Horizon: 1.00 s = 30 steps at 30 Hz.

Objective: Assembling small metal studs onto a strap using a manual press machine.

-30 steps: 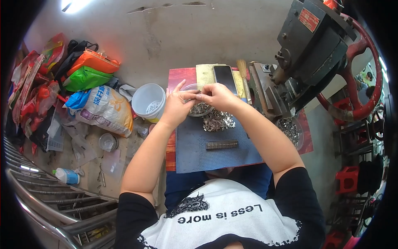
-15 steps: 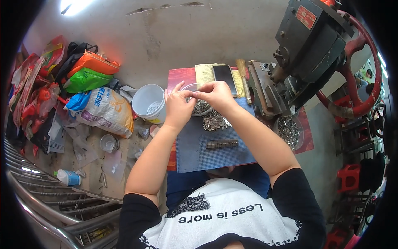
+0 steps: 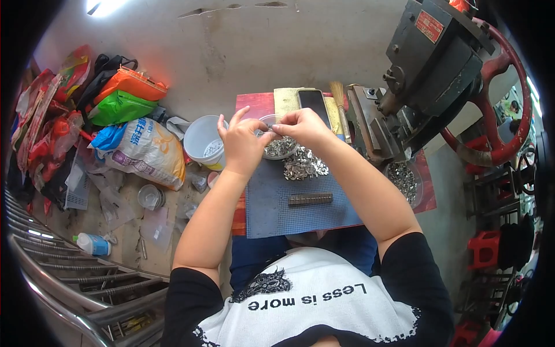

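Note:
My left hand (image 3: 243,141) and my right hand (image 3: 305,128) meet fingertip to fingertip above a round clear tub (image 3: 280,156) of small metal parts. Thumb and forefinger of each are pinched together on something small and dark, too tiny to make out. The left hand's other fingers stand raised and spread. Just nearer than the tub, a loose heap of shiny metal pieces (image 3: 304,165) lies on a blue ribbed mat (image 3: 266,211). Closer still, a row of small metal blocks (image 3: 310,199) is lined up side by side.
A dark press (image 3: 433,69) with a red handwheel (image 3: 523,115) stands at right, beside another tub of metal parts (image 3: 403,182). A phone (image 3: 312,101) and brush (image 3: 340,107) lie at the back. Left are a white bucket (image 3: 199,136), stuffed bags (image 3: 147,153) and a metal railing (image 3: 52,289).
My left hand has turned a little and its free fingers have opened wider. The right fingertips have shifted slightly, still meeting the left ones over the tub.

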### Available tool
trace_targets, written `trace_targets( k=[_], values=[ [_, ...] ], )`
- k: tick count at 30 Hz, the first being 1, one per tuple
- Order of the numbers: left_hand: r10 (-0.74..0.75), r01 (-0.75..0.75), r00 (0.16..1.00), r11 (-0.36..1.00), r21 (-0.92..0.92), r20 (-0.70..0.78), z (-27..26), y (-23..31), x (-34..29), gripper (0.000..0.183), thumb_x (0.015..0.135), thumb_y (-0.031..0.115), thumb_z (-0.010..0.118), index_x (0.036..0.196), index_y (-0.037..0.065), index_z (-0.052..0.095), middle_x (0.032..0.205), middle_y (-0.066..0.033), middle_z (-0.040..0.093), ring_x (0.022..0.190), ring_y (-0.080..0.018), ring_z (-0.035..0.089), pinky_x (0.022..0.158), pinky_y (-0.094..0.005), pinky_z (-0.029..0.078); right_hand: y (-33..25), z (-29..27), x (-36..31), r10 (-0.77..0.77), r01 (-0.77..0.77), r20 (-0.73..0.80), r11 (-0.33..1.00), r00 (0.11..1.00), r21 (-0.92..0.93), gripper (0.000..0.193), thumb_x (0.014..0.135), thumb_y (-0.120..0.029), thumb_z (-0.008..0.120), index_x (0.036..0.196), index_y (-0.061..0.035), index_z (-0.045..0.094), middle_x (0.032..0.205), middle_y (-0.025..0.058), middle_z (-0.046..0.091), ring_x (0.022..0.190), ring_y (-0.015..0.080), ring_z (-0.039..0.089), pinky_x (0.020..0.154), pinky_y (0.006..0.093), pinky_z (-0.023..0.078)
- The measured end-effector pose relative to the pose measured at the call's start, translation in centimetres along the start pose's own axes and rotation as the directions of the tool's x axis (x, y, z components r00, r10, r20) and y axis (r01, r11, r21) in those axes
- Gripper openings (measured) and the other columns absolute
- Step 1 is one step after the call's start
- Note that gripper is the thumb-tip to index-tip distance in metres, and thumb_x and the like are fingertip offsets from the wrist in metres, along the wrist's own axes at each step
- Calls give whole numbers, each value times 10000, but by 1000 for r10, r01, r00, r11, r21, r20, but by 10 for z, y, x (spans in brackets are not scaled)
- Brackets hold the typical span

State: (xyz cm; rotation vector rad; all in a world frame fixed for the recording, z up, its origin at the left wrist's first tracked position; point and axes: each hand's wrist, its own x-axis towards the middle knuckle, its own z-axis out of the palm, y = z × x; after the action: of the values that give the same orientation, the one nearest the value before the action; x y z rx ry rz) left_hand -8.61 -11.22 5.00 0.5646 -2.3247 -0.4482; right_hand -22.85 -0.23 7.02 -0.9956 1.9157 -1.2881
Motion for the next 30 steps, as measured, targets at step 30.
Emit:
trace_targets(
  k=[30],
  values=[
    [-161,194,966,968,-160,201,-6,51,-138,299,731,247,842,925,64,706,1058,-89,575,1088,-279,517,942,-419,378,36,23,-106,44,2,99,906,994,-423,244,769,-220,846,881,-15,776,847,93,660,737,181,623,668,315,510]
  ],
)
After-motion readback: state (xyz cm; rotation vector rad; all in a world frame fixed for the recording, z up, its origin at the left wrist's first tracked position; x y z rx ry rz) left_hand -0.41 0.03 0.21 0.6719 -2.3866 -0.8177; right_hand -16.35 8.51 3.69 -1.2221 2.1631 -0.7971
